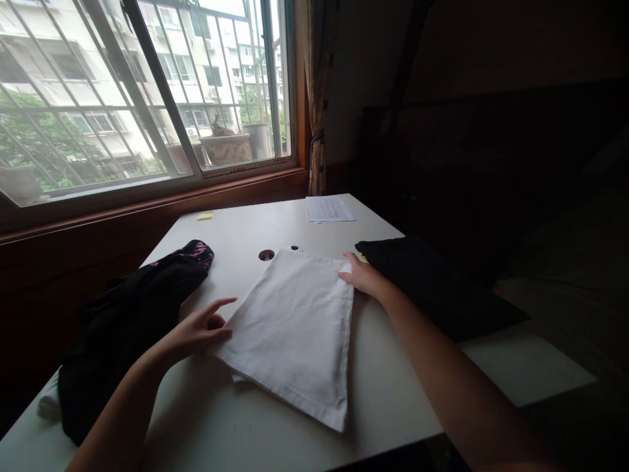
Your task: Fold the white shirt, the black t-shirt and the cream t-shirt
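We have a flat, folded white fabric piece with stitched edges (295,321) lying at a slant on the white-topped bench (393,400), between our two bare hands. Our left hand (201,328) is open at its left side, forefinger stretched out and well parted from the thumb, with a lower fingertip at the cloth's edge; we see no closed grip there. Our right hand (366,276) is at the far right corner, fingers bent and partly open, two fingertips apart at the corner; we cannot tell whether it pinches the fabric or only rests on it.

To our left lies a bunched black garment with pink markings (132,314), a bit of pale cloth (49,401) showing beside its near end. To our right, beyond the right hand and forearm, a dark, flat cloth (437,288) lies over the bench's edge, a little yellow at its far left corner. Just past the white fabric we see a round dark hole (266,255) in the benchtop, and farther back some printed white paper sheets (329,208) and a small yellow paper piece (204,216), near the barred window (187,98) and the gathered patterned curtain (318,98)
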Demonstrator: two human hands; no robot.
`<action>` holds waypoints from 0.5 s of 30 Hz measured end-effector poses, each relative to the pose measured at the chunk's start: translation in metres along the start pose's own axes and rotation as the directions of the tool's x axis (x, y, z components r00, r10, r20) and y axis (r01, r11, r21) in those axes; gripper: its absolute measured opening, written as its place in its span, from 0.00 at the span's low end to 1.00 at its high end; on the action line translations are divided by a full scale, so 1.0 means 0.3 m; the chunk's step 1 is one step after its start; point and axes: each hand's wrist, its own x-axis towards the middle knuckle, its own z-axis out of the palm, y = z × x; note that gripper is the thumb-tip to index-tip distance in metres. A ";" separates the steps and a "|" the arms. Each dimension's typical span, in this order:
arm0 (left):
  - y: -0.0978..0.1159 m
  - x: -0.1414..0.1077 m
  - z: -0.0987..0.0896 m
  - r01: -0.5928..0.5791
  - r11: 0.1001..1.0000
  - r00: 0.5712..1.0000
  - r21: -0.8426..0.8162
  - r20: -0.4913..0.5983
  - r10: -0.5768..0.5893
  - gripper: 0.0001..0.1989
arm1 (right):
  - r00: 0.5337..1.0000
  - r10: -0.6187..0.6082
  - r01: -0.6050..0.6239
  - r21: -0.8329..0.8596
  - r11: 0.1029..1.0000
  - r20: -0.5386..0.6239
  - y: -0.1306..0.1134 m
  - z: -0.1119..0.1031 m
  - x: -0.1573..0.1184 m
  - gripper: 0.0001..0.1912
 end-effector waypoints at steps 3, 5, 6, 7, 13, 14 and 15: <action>0.015 -0.026 0.001 0.082 0.993 0.984 -0.082 0.166 -0.068 0.47 | 0.995 -0.056 0.065 0.115 0.991 -0.081 -0.019 0.035 0.003 0.37; 0.032 -0.044 0.008 0.158 0.981 0.944 -0.116 0.309 -0.116 0.50 | 0.986 -0.141 0.159 0.263 0.952 -0.086 -0.037 0.059 -0.002 0.40; 0.040 -0.051 0.013 0.188 0.974 0.922 -0.128 0.366 -0.130 0.51 | 0.979 -0.192 0.203 0.333 0.921 -0.067 -0.045 0.070 -0.005 0.43; 0.048 -0.055 0.018 0.205 0.969 0.907 -0.140 0.398 -0.135 0.51 | 0.971 -0.236 0.234 0.378 0.896 -0.042 -0.054 0.077 -0.008 0.45; 0.059 -0.038 0.038 0.149 0.967 0.973 -0.208 0.203 -0.106 0.47 | 0.979 -0.201 0.184 0.330 0.926 0.019 -0.054 0.058 -0.016 0.43; 0.056 -0.033 0.041 0.144 0.966 0.978 -0.216 0.182 -0.105 0.49 | 0.981 -0.181 0.146 0.359 0.922 0.066 -0.047 0.047 -0.018 0.43; 0.053 -0.028 0.044 0.140 0.965 0.980 -0.223 0.172 -0.103 0.50 | 0.976 -0.176 0.111 0.404 0.908 0.126 -0.040 0.037 -0.021 0.44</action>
